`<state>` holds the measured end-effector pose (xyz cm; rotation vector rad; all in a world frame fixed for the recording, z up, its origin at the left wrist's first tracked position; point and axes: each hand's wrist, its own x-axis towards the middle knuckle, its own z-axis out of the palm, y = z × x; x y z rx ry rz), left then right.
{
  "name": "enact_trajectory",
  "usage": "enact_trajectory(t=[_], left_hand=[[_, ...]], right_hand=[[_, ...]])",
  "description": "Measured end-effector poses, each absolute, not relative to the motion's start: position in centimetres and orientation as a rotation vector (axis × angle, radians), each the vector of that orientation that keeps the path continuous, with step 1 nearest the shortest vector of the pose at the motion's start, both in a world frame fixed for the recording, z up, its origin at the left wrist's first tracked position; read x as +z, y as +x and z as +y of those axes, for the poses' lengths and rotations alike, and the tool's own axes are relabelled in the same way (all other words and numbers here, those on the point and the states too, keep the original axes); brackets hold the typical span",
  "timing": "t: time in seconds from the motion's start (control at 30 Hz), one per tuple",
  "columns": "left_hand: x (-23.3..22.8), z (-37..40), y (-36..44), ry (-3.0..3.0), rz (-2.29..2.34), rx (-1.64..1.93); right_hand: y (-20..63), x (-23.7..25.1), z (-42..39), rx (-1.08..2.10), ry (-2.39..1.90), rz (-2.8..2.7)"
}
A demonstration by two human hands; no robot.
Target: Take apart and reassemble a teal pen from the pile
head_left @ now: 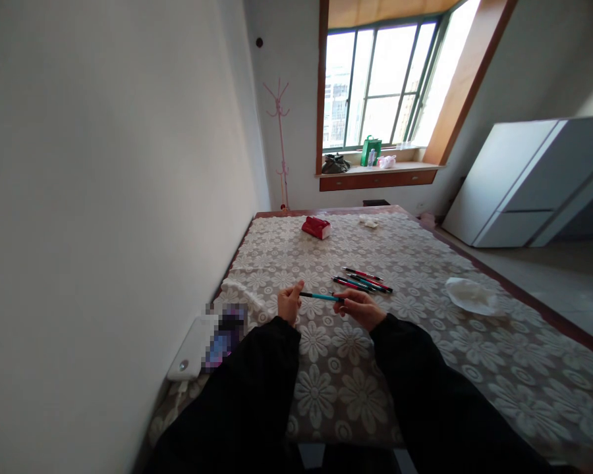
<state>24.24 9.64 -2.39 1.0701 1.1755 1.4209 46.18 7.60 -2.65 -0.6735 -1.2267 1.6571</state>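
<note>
A slim pen [320, 296], light blue with black ends, is held level above the flowered tablecloth. My left hand [289, 303] pinches its black left end between thumb and fingers. Closed round the other end is my right hand [360, 307], whose fingers hide part of the pen. Just beyond my right hand lies a loose group of several pens [360, 282], black with red or blue parts, side by side on the cloth.
A red tissue pack [316, 228] lies farther back on the table. White crumpled paper [472, 296] is at the right. By the wall at the left are a white power bank [186, 349] with a cable and a blurred phone [225, 337].
</note>
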Motion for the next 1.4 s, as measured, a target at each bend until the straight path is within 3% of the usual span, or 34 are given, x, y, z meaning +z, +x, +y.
enact_trajectory(t=[0.23, 0.37, 0.6, 0.73, 1.07, 1.4], left_hand=[[-2.5, 9.6, 24.4, 1.073, 1.156, 1.401], [-2.7, 9.9, 24.5, 1.079, 1.18, 1.406], [-3.2, 10.7, 24.5, 1.164, 1.24, 1.427], [-3.4, 10.4, 24.6, 1.348, 1.282, 1.361], [-2.6, 7.7, 25.1, 2.058, 1.14, 0.923], [-2.9, 7.4, 25.0, 2.517, 1.056, 0.637]], right_hand=[[46.4, -2.3, 7.5, 1.634, -0.725, -1.259], [46.2, -2.2, 7.8, 1.433, -0.868, -1.464], [46.4, -3.7, 8.4, 0.333, -1.33, -1.997], [46.8, -3.6, 8.4, 0.05, -1.452, -2.102], [48.8, -4.5, 9.0, -0.064, -1.708, -2.041], [48.1, -3.7, 8.8, -0.008, -1.612, -1.94]])
